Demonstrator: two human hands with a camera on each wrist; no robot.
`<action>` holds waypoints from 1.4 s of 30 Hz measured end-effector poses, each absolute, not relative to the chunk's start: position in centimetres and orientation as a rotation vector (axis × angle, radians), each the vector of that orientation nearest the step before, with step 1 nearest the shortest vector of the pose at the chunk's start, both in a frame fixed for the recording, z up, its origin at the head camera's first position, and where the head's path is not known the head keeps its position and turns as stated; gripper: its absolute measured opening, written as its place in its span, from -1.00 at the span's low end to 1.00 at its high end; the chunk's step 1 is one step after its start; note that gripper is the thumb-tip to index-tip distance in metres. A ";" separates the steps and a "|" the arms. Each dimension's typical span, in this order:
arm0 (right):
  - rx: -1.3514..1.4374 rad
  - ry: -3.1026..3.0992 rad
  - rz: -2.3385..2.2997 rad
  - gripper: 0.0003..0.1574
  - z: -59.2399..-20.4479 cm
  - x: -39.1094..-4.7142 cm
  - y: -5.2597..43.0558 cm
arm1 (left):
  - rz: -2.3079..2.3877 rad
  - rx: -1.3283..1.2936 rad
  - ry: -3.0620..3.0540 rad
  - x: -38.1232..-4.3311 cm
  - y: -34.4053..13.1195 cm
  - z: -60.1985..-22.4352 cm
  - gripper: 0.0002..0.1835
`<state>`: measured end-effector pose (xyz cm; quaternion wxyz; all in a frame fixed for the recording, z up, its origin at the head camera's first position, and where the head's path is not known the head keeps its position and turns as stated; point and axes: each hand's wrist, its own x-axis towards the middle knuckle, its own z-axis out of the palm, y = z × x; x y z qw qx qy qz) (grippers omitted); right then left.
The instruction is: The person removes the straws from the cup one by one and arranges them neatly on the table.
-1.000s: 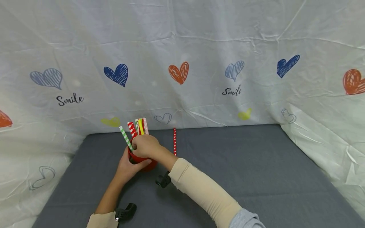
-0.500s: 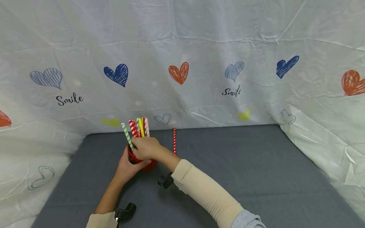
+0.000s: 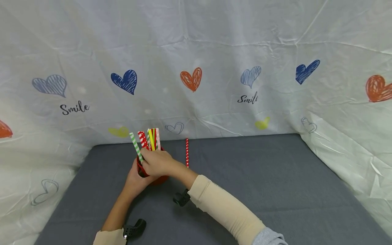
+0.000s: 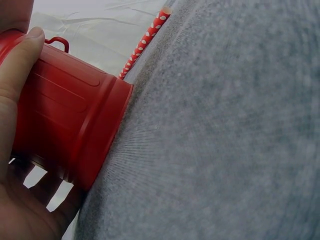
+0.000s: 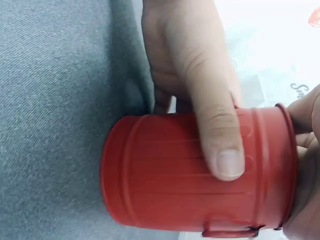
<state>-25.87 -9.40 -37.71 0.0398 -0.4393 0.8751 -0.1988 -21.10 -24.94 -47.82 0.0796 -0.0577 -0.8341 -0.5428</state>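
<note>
A small red metal bucket with ribbed sides and a little side handle stands on the grey cloth. My left hand grips its side, thumb across the front and fingers behind. Over the bucket's mouth is my right hand, pinching a green-and-white striped paper straw that leans left; its fingertips are partly hidden. Several more paper straws, red-and-white, yellow and pink, poke up behind the right hand. Their lower ends are out of sight.
A red straw with white dots lies on the grey tablecloth right of the bucket, also seen in the left wrist view. Behind the table hangs a white curtain printed with hearts.
My right hand has shifted slightly down at the bucket's mouth, and its forearm slightly right. The green striped straw has moved a little, its top now higher. My left hand keeps its grip.
</note>
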 end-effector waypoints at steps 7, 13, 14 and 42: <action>-1.397 2.624 -0.778 -0.88 -37.8 -25.6 -8.9 | -1.650 -0.160 -2.491 -20.8 -24.7 -47.8 0.07; -1.461 2.437 -1.086 -0.93 -37.7 -26.2 -8.1 | -1.639 -0.181 -2.452 -20.9 -24.7 -47.9 0.02; -1.472 2.417 -1.127 -0.96 -37.6 -26.3 -8.0 | -1.634 -0.183 -2.450 -20.9 -24.7 -47.9 0.02; -1.436 2.347 -1.627 -0.72 -36.6 -27.0 -5.1 | -1.642 -0.155 -2.446 -21.3 -24.7 -48.0 0.04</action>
